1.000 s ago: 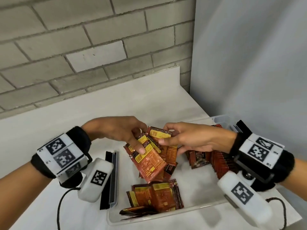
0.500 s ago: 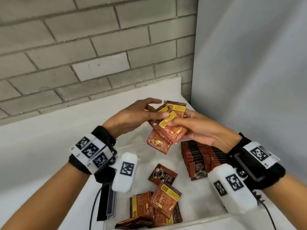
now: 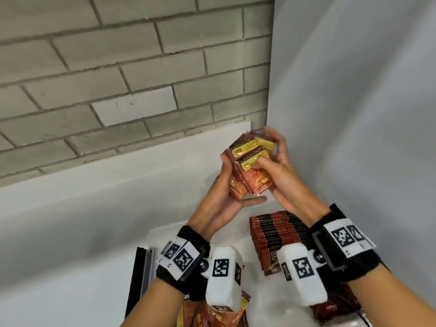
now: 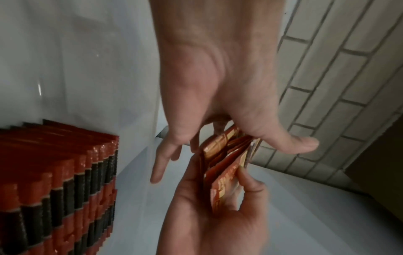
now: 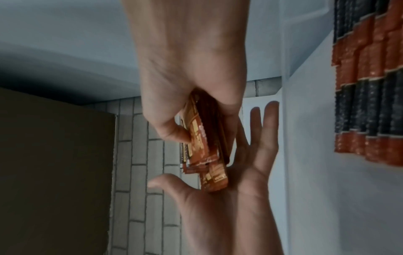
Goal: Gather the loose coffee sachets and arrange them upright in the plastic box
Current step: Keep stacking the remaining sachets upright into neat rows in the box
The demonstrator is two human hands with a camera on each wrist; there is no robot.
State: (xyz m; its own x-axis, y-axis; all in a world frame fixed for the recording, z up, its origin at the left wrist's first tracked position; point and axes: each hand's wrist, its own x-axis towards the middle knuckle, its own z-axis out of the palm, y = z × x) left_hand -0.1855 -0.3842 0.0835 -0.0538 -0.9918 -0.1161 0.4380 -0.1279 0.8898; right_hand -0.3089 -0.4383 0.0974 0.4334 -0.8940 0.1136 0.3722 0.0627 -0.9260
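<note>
You hold a bundle of sachets [image 3: 251,169] raised above the plastic box [image 3: 165,228], on the side of the box toward the brick wall [image 3: 118,67]. Your right hand [image 3: 280,175] is clamped on the bundle: the thumb presses its yellow-labelled face and the fingers [image 3: 273,138] curl over its top edge. Your left hand [image 3: 224,204] lies flat and spread beneath it, palm up, fingers straight; the lower edges of the sachets rest on that palm, as the right wrist view confirms [image 5: 216,179]. Inside the plastic box, a row of sachets [image 3: 280,230] stands upright, packed edge to edge, along the side under your right wrist. More loose sachets [image 3: 219,315] lie flat at the near end of the box, partly hidden by your wrist cameras. A black lid [image 3: 138,274] stands just beside the box's left wall.
</note>
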